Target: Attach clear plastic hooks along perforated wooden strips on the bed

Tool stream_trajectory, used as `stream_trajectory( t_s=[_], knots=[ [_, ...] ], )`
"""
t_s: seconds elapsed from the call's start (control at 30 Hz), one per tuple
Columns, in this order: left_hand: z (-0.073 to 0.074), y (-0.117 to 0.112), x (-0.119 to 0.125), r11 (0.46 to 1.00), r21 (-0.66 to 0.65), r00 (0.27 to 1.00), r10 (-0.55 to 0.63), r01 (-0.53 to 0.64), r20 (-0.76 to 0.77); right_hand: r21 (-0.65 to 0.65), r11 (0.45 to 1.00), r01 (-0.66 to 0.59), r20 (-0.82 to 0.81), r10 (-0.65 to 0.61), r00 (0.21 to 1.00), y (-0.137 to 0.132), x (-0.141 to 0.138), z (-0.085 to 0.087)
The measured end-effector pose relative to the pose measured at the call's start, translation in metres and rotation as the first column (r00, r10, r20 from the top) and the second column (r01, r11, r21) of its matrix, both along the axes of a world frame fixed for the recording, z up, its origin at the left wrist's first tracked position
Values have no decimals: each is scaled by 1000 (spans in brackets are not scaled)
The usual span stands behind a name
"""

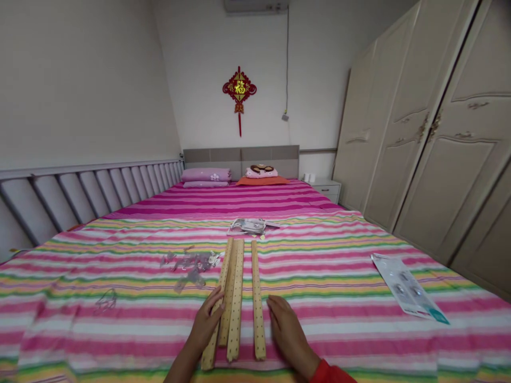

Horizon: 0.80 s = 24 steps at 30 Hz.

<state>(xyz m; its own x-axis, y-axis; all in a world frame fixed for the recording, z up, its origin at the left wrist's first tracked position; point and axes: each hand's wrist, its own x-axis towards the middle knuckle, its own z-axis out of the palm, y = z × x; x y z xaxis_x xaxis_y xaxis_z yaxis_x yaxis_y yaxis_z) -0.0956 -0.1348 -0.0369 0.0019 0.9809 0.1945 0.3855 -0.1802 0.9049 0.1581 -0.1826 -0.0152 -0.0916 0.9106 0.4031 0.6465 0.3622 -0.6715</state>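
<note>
My left hand (206,320) lies over the leftmost long wooden strip (224,270), its fingers and thumb closed on the strip's edges. Right beside that strip are two more, a middle strip (228,314) and a right-hand strip (236,298), nearly parallel and dotted with small holes. Across a narrow gap lies another dotted strip (257,303) on its own. Just to the right of it, my right hand (290,331) rests on the striped bedsheet (327,298) with its fingers stretched out, holding nothing. A red sleeve shows at that wrist.
Small clear plastic pieces (195,264) are scattered left of the strips, with a thin tangle (106,301) farther left. Beyond the strips sits a heap of packaging (250,227). A blister pack (409,290) lies at right. A bed rail (88,186) and wardrobe (431,138) flank the bed.
</note>
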Motion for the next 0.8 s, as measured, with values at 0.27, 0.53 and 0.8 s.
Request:
stream_trajectory(
  t_s=[0.27,0.53,0.8],
  knots=[
    [-6,1,-3,1000,5,1000,4,-4,-28,-218,974,-59,395,143,908,73,17,1],
    [-10,-1,-2,1000,13,997,13,-12,-71,-254,882,398,580,-190,792,140,121,21],
    [-23,6,-10,1000,27,994,18,-15,-107,-192,970,150,554,-19,832,180,37,14]
  ],
)
